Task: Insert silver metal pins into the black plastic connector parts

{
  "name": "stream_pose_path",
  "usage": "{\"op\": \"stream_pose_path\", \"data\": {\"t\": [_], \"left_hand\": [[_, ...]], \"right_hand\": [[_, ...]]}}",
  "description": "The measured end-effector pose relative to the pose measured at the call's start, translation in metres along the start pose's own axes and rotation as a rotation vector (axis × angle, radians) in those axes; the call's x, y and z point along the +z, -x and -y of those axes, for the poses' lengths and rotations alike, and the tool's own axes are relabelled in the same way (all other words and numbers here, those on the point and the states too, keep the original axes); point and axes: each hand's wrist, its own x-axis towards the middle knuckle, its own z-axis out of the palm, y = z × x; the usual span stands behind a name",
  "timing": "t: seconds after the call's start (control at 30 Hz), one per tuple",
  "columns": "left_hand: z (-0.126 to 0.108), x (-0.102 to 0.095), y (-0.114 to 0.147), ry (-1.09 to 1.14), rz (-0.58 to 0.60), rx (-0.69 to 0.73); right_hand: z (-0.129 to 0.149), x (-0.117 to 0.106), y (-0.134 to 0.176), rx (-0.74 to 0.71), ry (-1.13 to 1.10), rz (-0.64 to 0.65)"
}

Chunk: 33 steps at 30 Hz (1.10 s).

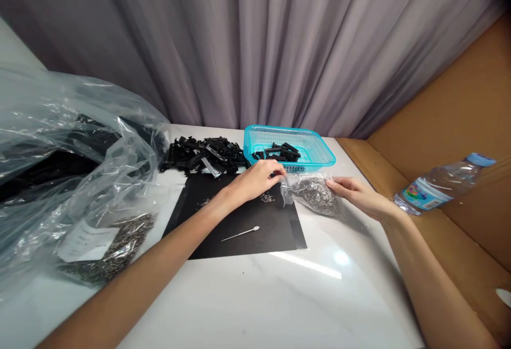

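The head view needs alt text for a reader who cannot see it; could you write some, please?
Two bare hands, left hand and right hand, hold a small clear bag of metal bits over a black mat, near a turquoise basket of black parts.

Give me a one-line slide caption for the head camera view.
Both hands, left hand and right hand, hold a small clear bag of metal parts over a black mat beside a turquoise basket.

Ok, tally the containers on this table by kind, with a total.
Clear plastic bags: 3 — small bag of metal parts held by left hand and right hand, second bag of metal parts, large bag
Turquoise basket: 1
Water bottle: 1
Total: 5
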Motion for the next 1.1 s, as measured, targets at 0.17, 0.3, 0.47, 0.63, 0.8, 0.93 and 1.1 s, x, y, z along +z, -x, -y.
{"op": "stream_pose_path", "data": {"t": [0.17,0.3,0.47,0.63,0.8,0.93,1.1], "left_hand": [[0.004,-0.002,0.001,-0.034,0.08,-0.006],[0.003,-0.005,0.003,-0.051,0.099,-0.047],[-0.003,-0.01,0.004,-0.07,0.139,-0.082],[-0.004,-0.016,0.005,-0.066,0.199,-0.096],[0.0,-0.024,0.006,-0.022,0.249,-0.134],[0.0,-0.028,0.003,0.077,0.295,-0.132],[-0.004,-0.033,0.001,0.189,0.328,-0.174]], "right_hand": [[0.006,0.011,-0.005,-0.082,0.25,-0.158],[0.008,0.017,-0.006,-0.146,0.391,-0.249],[0.012,0.023,-0.003,-0.153,0.436,-0.33],[0.025,0.022,-0.003,-0.212,0.353,-0.375],[0.04,0.013,-0.019,-0.186,0.276,-0.341],[0.055,0.006,-0.036,-0.136,0.219,-0.193],[0.08,-0.001,-0.043,-0.133,0.245,-0.071]]}}
